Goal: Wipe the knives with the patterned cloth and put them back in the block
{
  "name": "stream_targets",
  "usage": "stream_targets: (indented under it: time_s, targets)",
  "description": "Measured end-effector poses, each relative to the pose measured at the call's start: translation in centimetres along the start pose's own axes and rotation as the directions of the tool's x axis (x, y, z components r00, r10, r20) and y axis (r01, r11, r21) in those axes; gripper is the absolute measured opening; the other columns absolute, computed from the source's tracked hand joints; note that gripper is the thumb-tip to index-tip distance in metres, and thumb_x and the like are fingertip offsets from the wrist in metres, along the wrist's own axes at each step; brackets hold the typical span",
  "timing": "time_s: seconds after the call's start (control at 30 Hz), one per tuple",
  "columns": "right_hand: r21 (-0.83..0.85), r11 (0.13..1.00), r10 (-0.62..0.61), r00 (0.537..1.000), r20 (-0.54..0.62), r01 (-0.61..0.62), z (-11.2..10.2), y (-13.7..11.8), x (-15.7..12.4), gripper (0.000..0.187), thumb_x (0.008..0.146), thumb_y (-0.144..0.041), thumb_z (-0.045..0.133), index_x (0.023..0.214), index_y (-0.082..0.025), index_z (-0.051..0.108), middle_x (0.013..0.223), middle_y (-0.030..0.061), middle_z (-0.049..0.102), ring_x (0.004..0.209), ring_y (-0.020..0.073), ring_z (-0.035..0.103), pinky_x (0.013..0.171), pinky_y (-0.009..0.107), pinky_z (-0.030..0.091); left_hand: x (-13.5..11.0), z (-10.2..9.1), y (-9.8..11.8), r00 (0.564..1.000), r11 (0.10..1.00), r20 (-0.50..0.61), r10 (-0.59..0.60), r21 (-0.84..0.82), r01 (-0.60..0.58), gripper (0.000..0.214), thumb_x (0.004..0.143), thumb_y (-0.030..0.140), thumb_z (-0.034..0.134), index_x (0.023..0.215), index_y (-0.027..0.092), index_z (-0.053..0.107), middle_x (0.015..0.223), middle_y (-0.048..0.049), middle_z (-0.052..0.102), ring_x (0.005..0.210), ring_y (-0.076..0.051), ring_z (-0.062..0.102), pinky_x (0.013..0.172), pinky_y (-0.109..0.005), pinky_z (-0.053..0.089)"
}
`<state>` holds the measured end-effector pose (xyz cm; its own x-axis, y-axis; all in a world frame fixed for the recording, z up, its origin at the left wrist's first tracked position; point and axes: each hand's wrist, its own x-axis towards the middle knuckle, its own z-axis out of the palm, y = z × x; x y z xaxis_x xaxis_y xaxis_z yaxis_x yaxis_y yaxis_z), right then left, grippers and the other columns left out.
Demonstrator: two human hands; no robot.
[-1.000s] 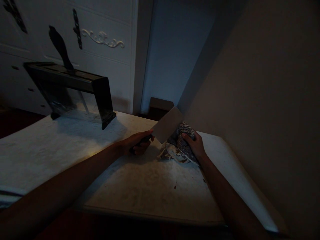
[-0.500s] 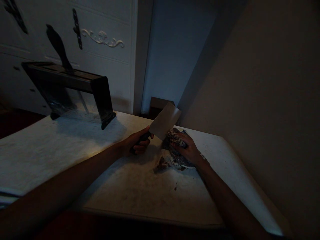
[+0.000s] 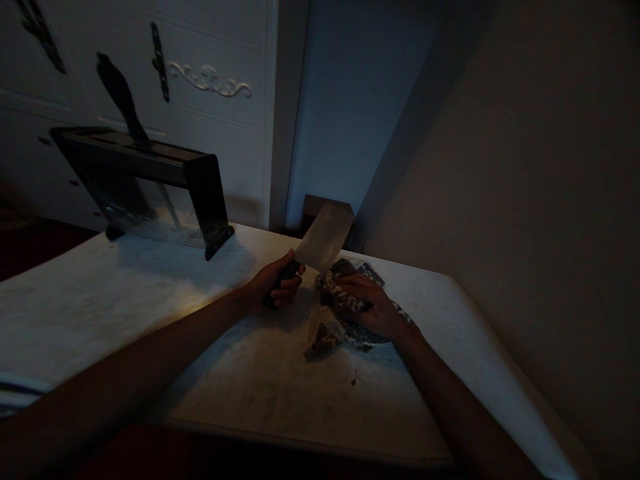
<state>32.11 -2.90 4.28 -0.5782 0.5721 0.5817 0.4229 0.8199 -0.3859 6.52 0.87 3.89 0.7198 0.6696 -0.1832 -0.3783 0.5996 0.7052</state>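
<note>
My left hand is wrapped round the dark handle of a cleaver, whose broad metal blade is raised above the table and tilts up to the right. My right hand is closed on a crumpled patterned cloth close to the blade's lower edge. Whether cloth and blade touch I cannot tell. Part of the cloth lies bunched on the table below and behind the hand. A small dark speck lies in front of it.
A black knife block with clear sides stands at the left of the pale table, a knife's dark handle sticking out of its top. Behind are a white cabinet and a brown box. A wall borders the right.
The cloth and my right hand have shifted slightly left and down along the blade. The cleaver has moved a little left, and the view has shifted slightly.
</note>
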Motion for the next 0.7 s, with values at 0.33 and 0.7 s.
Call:
stream_targets:
  time_s: [0.33, 0.7]
  targets:
    - [-0.198, 0.980, -0.002, 0.989, -0.148, -0.028, 1.9, -1.3, 0.7, 0.023, 0.086, -0.029, 0.063, 0.107, -0.021, 0.067, 0.101, 0.0074, 0.072, 0.094, 0.0227, 0.066, 0.084, 0.040, 0.052, 0.4, 0.7, -0.3, 0.982, 0.997, -0.175, 0.070, 0.040, -0.064, 0.044, 0.096, 0.053, 0.030, 0.074, 0.019, 0.046, 0.042, 0.0077, 0.038, 0.025, -0.007, 0.028, 0.027, -0.017, 0.028]
    - [-0.578, 0.803, 0.007, 0.972, -0.236, -0.146, 4.0, -2.7, 2.1, 0.010, 0.089, -0.019, 0.055, 0.088, -0.017, 0.064, 0.084, 0.0072, 0.065, 0.082, 0.0216, 0.058, 0.072, 0.034, 0.044, 0.7, 2.6, -2.6, 0.940, 0.893, -0.284, 0.190, 0.449, -0.045, 0.065, 0.084, 0.073, 0.034, 0.051, 0.018, 0.048, 0.035, -0.0019, 0.047, 0.031, -0.015, 0.049, 0.035, -0.026, 0.038]
